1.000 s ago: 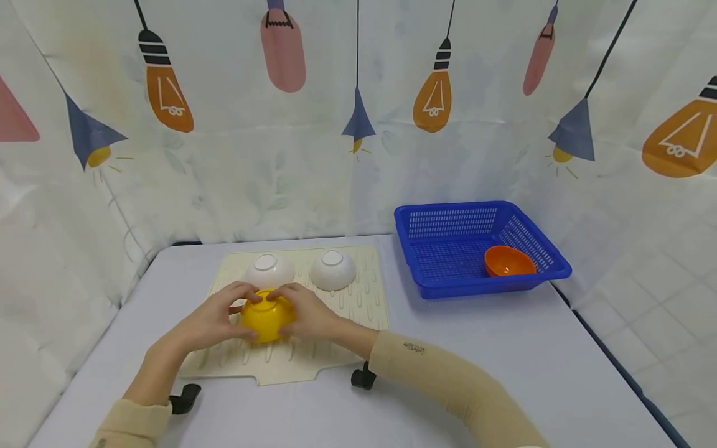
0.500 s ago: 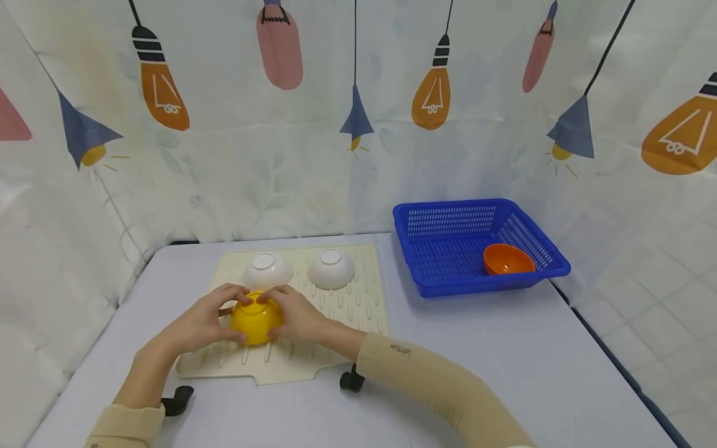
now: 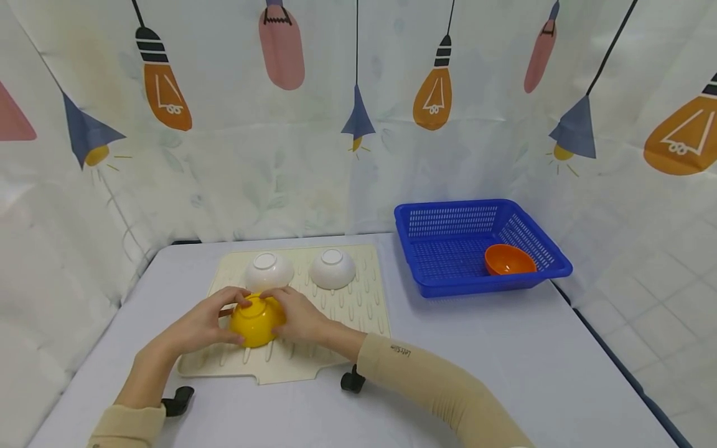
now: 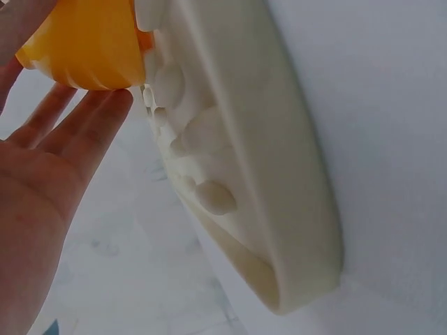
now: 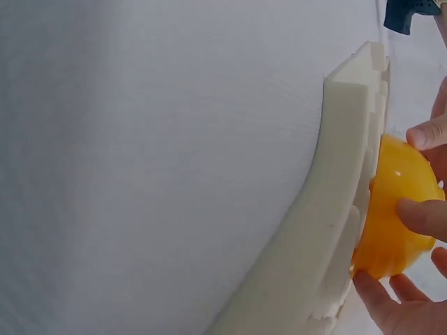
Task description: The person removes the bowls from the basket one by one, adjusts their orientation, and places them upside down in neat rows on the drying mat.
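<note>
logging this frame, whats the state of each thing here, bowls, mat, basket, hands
yellow bowl: upside down on the mat, held from both sides
left hand: fingers curled round the yellow bowl
right hand: fingers curled round the yellow bowl
left white bowl: upside down on the mat
right white bowl: upside down on the mat
drying mat: flat on the table
blue basket: upright, holds one bowl
orange bowl: tilted, opening up, in the basket

two white bowls [image 3: 299,269] just behind the hands; bare table [image 3: 504,348] right; blue basket [image 3: 482,246] far right

Both hands, left [image 3: 204,323] and right [image 3: 299,316], curl inward, fingertips nearly meeting.
</note>
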The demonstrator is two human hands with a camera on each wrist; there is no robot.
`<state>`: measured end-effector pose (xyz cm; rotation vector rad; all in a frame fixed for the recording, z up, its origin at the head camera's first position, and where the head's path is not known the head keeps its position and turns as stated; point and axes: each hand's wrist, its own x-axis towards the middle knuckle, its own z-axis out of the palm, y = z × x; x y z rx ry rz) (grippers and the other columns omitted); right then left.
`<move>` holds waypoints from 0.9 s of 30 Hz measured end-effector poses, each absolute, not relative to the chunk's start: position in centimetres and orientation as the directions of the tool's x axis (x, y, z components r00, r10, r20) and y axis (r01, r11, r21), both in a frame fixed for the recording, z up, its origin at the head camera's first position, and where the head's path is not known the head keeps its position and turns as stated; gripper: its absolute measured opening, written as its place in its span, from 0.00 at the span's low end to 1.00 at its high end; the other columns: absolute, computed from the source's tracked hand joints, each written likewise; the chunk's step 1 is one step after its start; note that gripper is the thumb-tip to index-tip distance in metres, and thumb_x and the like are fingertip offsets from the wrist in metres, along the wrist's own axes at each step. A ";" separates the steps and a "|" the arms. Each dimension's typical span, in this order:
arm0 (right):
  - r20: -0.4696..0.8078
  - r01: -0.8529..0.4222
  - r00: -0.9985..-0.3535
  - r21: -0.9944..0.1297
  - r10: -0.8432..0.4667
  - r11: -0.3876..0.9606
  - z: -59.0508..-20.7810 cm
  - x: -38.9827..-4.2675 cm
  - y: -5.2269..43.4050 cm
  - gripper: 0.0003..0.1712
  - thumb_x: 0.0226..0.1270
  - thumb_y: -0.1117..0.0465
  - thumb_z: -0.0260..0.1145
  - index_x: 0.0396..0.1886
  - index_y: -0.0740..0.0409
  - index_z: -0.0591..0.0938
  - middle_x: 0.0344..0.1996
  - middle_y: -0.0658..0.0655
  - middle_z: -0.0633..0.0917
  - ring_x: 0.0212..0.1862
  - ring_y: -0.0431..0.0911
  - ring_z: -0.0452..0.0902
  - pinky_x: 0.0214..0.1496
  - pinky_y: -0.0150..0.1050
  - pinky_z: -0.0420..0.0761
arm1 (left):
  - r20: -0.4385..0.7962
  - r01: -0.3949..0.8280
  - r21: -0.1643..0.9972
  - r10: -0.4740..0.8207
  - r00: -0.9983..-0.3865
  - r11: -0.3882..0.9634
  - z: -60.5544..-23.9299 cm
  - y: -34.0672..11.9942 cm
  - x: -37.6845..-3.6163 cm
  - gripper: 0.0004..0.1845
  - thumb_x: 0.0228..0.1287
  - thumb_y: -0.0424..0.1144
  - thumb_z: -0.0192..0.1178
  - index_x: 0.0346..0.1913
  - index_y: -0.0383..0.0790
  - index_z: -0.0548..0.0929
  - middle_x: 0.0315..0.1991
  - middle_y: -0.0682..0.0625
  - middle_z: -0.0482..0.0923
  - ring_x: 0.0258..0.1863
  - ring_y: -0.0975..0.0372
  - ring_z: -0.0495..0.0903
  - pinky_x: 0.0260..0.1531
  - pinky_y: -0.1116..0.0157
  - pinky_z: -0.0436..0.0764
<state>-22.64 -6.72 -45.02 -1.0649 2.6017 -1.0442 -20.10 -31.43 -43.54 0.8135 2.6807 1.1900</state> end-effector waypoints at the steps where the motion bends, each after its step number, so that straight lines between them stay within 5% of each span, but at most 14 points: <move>1: 0.119 -0.556 -0.742 -0.659 -0.660 0.507 -45.0 -22.7 -6.7 0.37 0.64 0.66 0.75 0.71 0.51 0.72 0.68 0.49 0.74 0.66 0.40 0.70 0.68 0.30 0.67 | 0.118 0.428 0.715 0.508 -0.853 0.552 -43.5 -31.5 -20.0 0.28 0.50 0.36 0.82 0.49 0.42 0.74 0.59 0.44 0.74 0.67 0.41 0.67 0.60 0.41 0.73; 20: 0.082 -0.505 -0.737 -0.726 -0.671 0.467 -44.9 -23.4 -4.8 0.33 0.67 0.64 0.73 0.70 0.56 0.73 0.66 0.53 0.76 0.64 0.45 0.74 0.55 0.25 0.76 | 0.111 0.393 0.684 0.446 -0.888 0.614 -43.1 -30.8 -19.6 0.18 0.67 0.43 0.71 0.52 0.41 0.76 0.61 0.41 0.76 0.65 0.40 0.71 0.57 0.38 0.77; 27: 0.087 -0.517 -0.725 -0.725 -0.684 0.455 -44.9 -23.7 -3.8 0.31 0.67 0.63 0.73 0.68 0.56 0.74 0.65 0.51 0.77 0.63 0.45 0.75 0.54 0.25 0.77 | 0.090 0.361 0.695 0.423 -0.902 0.622 -43.3 -31.0 -19.6 0.24 0.72 0.45 0.67 0.64 0.39 0.75 0.62 0.43 0.76 0.62 0.46 0.73 0.58 0.43 0.78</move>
